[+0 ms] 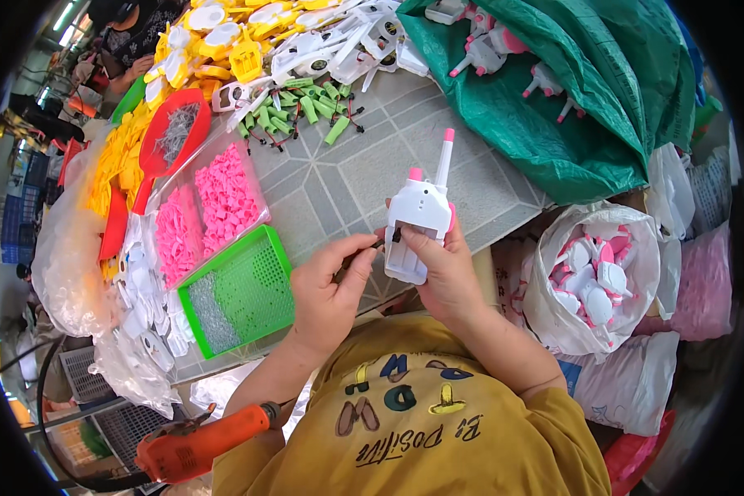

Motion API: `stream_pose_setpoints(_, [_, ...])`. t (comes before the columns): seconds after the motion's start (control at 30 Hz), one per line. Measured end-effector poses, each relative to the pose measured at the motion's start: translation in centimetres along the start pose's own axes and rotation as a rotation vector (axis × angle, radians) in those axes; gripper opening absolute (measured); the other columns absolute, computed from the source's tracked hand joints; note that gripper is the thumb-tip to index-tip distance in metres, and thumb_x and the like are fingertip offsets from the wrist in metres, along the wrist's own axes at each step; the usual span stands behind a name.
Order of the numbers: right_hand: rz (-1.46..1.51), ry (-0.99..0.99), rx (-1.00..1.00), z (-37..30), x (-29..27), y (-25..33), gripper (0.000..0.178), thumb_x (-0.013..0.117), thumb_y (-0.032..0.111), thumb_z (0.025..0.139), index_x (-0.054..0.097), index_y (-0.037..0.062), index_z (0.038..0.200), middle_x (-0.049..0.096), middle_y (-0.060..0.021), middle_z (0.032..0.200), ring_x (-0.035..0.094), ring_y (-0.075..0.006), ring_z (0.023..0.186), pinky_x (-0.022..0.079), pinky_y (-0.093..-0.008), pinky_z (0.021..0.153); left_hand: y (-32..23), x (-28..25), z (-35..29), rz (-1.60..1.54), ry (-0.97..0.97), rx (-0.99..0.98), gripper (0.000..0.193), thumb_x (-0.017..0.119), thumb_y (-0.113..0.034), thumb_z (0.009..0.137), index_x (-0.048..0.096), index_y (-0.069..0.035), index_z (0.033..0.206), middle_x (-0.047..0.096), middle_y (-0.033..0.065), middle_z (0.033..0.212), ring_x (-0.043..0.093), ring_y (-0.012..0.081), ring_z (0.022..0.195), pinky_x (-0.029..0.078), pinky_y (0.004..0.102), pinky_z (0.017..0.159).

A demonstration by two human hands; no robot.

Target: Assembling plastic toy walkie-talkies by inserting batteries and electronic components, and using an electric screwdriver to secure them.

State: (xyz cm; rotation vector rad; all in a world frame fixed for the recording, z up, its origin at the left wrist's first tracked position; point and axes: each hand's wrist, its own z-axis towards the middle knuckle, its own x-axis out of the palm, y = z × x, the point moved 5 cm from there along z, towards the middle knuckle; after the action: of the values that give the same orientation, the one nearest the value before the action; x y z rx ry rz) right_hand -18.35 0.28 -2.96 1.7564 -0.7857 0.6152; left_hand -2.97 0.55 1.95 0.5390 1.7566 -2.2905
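The white toy shell [419,204], with its pink-tipped stem, was held up over the near edge of the bench [306,188]. The right hand [455,285] gripped it from the right, thumb across the open hollow and fingers behind. The left hand [324,285] had its fingertips drawn together at the shell's left edge; whether they pinched a dark wire there was too small to tell. The shell looked like thin, stiff plastic, so it probably weighed little and was a bit slick. The broad sides seemed the best hold; the slim stem looked likeliest to snap, and a hard squeeze across the hollow might have flexed its walls.
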Motion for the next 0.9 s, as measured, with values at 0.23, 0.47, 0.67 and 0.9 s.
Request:
stream_pose_setpoints(0.23, [-0.007, -0.025, -0.035, -0.1, 0.1, -0.7, 0.042, 0.064, 0.003, 0.099, 0.047, 0.0102, 0.137, 0.065, -0.0079, 0.119, 0.069, -0.0234, 0.108, 0.057, -0.0387, 0.091, -0.2, 0.4, -0.4, -0.025, -0.081, -0.022, 0.018, 0.075, -0.001, 0.09, 0.075, 0.0, 0.108, 0.076, 0.0109, 0.099, 0.07, 0.0163, 0.084, 0.055, 0.0274, 0.074])
stream_pose_setpoints(0.47, [-0.003, -0.018, -0.05, -0.1, -0.2, -0.9, 0.044, 0.064, 0.007, 0.1, 0.045, 0.011, 0.139, 0.064, -0.0076, 0.121, 0.068, -0.022, 0.111, 0.057, -0.0381, 0.091, 0.2, 0.8, -0.5, -0.024, -0.098, -0.069, 0.016, 0.077, -0.004, 0.09, 0.074, 0.001, 0.106, 0.075, 0.0116, 0.098, 0.069, 0.0179, 0.082, 0.055, 0.0292, 0.073])
stream_pose_setpoints(0.67, [-0.036, -0.054, -0.035, -0.3, -0.2, -0.8, 0.042, 0.064, 0.012, 0.102, 0.045, 0.0125, 0.139, 0.064, -0.0069, 0.12, 0.068, -0.0201, 0.11, 0.057, -0.0359, 0.088, -0.6, 0.9, -0.6, 0.135, -0.158, 0.095, 0.014, 0.079, -0.003, 0.088, 0.074, 0.0, 0.101, 0.072, 0.0117, 0.09, 0.068, 0.0208, 0.075, 0.054, 0.0302, 0.066])
stream_pose_setpoints(0.9, [-0.05, -0.026, -0.074, -0.4, 0.0, -1.1, 0.038, 0.064, 0.012, 0.103, 0.046, 0.0109, 0.136, 0.064, -0.0073, 0.119, 0.068, -0.019, 0.108, 0.057, -0.0348, 0.088, -0.6, 1.3, -0.8, 0.17, -0.197, 0.167, 0.016, 0.081, -0.002, 0.085, 0.074, 0.001, 0.099, 0.07, 0.0117, 0.087, 0.067, 0.0236, 0.072, 0.053, 0.0318, 0.062])
